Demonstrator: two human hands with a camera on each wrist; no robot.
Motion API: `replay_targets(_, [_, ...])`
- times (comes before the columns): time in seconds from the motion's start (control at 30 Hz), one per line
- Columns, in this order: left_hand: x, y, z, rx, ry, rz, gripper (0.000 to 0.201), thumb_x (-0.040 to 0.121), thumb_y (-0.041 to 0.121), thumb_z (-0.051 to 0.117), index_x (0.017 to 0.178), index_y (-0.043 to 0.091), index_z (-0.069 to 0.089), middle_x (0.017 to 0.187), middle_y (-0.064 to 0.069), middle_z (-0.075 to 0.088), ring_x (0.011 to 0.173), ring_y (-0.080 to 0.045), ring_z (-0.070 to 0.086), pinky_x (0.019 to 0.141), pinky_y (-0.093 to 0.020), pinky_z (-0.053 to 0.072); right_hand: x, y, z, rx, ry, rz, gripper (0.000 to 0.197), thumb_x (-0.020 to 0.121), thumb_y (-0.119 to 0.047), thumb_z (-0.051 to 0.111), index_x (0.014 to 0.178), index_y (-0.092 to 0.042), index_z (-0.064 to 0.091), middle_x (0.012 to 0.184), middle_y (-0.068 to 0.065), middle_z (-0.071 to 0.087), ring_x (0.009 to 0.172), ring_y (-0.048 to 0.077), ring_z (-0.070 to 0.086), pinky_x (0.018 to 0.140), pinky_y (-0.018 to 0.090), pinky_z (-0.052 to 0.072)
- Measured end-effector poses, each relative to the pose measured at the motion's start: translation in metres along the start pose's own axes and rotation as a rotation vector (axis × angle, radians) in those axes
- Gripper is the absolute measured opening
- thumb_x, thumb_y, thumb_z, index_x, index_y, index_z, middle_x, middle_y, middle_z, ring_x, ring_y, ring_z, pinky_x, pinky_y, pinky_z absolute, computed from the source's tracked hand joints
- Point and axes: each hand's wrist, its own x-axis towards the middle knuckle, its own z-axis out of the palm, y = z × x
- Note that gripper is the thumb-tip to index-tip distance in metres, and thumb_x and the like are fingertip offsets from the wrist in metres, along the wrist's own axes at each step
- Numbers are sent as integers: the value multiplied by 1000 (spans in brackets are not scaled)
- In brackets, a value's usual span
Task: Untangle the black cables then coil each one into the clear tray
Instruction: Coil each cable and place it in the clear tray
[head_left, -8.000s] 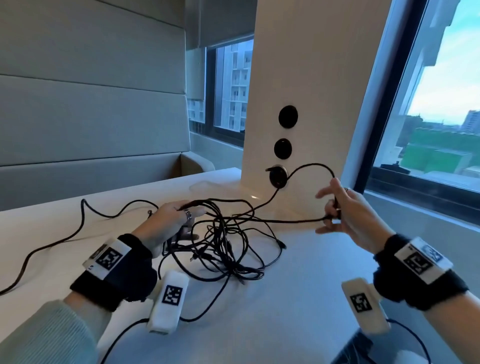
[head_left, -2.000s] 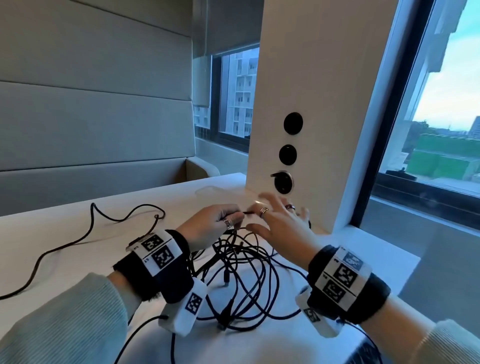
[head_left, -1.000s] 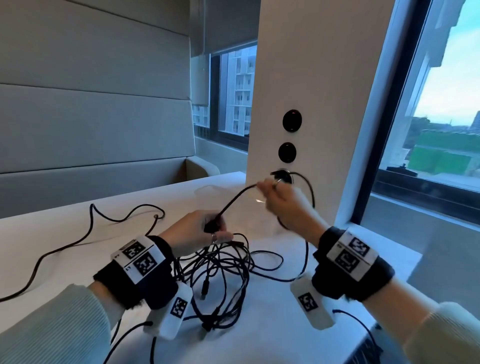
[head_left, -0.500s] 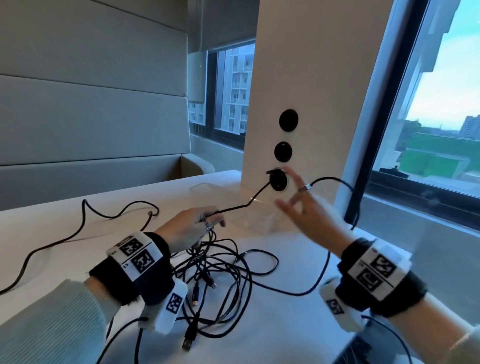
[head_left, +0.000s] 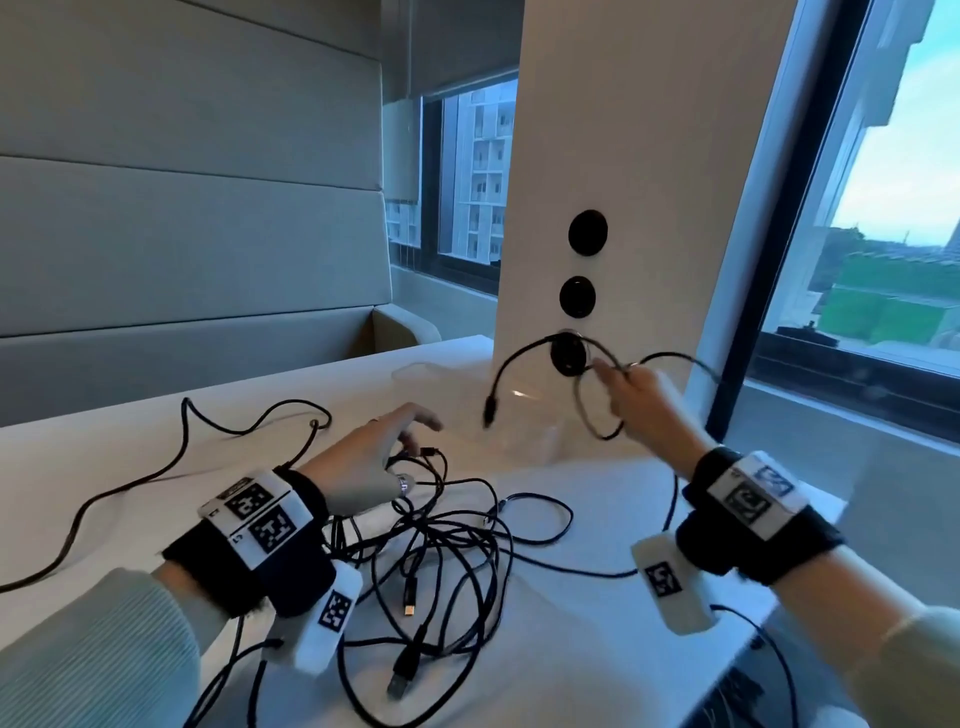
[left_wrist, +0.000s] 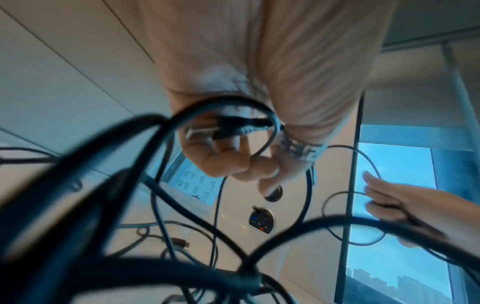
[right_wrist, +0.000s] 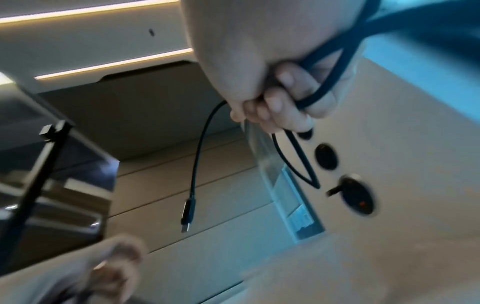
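A tangle of black cables lies on the white table, with several plugs sticking out at the front. My right hand is raised before the pillar and grips one black cable in small loops; in the right wrist view its fingers curl round the strands, and the free plug end hangs down. The rest of that cable trails back into the tangle. My left hand hovers over the far edge of the tangle, fingers loose, and a plug lies just below them. The clear tray stands under the raised loops.
A white pillar with three round black sockets rises right behind the tray. Another long black cable snakes off to the left across the table. The table's right edge drops off beside a window.
My left hand has let go of the cable end, which now hangs free. My right hand, open half a second ago, has closed round the cable and gathered it into loops.
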Motion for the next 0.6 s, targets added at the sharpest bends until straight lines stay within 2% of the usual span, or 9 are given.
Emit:
replay_targets(0.07, [-1,-7,-2,22,18,-64,45,83,11,62,112,39,41,110,-1,49,57,-1,46,62,-15,39,2,15,-21,-172,41,-44,45,94,-48,41,65,-15,46,59,1,48,53,19,44,54,28,35])
replay_targets(0.1, [-1,-10,-1,49,36,-99,41,83,19,64,112,38,42,114,-1,46,70,-2,51,69,-15,41,0,22,-28,-306,8,-70,45,93,-50,39,68,-14,49,61,2,51,56,21,48,54,29,37])
replay_targets(0.13, [-1,-11,0,93,70,-121,38,82,29,66,112,37,43,119,-1,43,87,-9,55,81,-20,42,-4,30,-30,-447,-50,-89,44,93,-53,36,76,-15,53,64,3,55,59,22,52,53,30,39])
replay_targets(0.2, [-3,-3,5,182,170,-105,40,78,50,63,111,35,47,123,2,39,114,-17,45,100,-36,37,-13,43,-25,-676,-176,-100,39,93,-56,32,93,-25,55,77,2,61,63,17,56,52,29,42])
replay_targets(0.27, [-8,12,11,249,183,-46,48,70,70,53,106,39,49,124,7,41,120,-15,39,103,-43,34,-22,52,-14,-812,-278,-115,31,97,-48,31,105,-27,52,93,2,62,72,16,58,56,27,42])
replay_targets(0.33, [-11,24,19,375,33,-22,57,60,81,41,102,43,48,125,12,41,121,-12,37,102,-43,32,-25,60,-3,-852,-301,-145,32,101,-38,28,117,-20,49,106,7,61,89,26,61,68,32,47])
replay_targets(0.4, [-12,26,23,419,-128,-49,42,69,68,53,102,41,49,125,12,37,120,-11,37,100,-39,33,-24,69,5,-861,-266,-159,32,101,-36,29,121,-17,45,107,9,61,93,29,61,74,36,50])
replay_targets(0.47, [-10,22,20,329,-187,-65,25,79,39,62,102,37,51,124,9,35,115,-13,41,97,-34,36,-18,73,14,-861,-305,-131,30,101,-30,32,126,-17,43,116,11,56,96,30,59,79,38,50])
replay_targets(0.6, [-9,12,7,192,-297,-70,35,78,18,59,100,45,52,122,8,36,107,-16,50,94,-33,43,-12,63,15,-751,-505,-82,56,95,-10,42,141,-38,30,139,5,36,118,28,49,95,33,44])
